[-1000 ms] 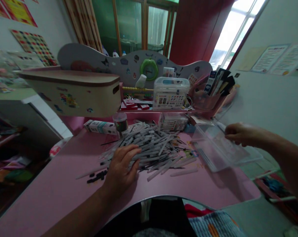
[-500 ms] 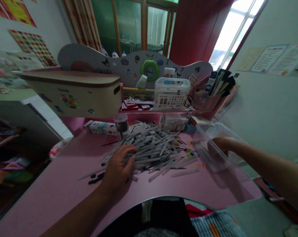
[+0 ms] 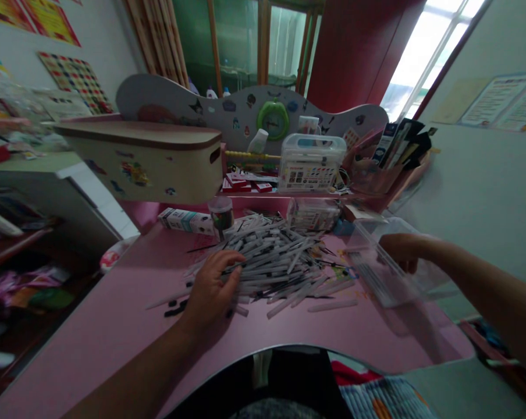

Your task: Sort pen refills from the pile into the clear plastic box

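Dozens of grey-white pen barrels, too many to be counted, are heaped in one pile on the pink tabletop. The left hand is laid on its near-left edge, fingers loosely spread over them. The right hand is seen at one clear box; its grip cannot be told.

pink desk with a curved near edge. far side: white scalloped backboard with stickers and a green clock. behind it a wood-framed glass window, red curtain to its right. bright daylight from far-right window. posters on left wall; papers on pale right wall. dim cluttered shelf at left.
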